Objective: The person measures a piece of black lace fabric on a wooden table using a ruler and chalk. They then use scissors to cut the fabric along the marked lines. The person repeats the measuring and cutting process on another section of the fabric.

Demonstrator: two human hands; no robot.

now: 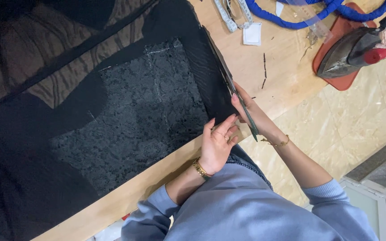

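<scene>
Head view: a sheet of black lace fabric (130, 111) lies spread over the wooden table (269, 76), covering most of its left part, with sheer black cloth (36, 187) around it. The left hand (217, 143) rests flat on the fabric's near right corner, just at the table's edge, fingers spread and pressing down, gripping nothing (a gold watch sits on that wrist). The right hand (249, 111) is just beside it to the right, its grip closed around a pair of dark scissors (235, 96); the blades run along the fabric's right edge, pointing toward the far side. Whether the blades are parted cannot be told. On the far right of the table a clothes iron (358, 49) sits on a red mat (336, 76), with a blue cord (300, 20) and a white tape measure (233, 15) well apart from the hands.
</scene>
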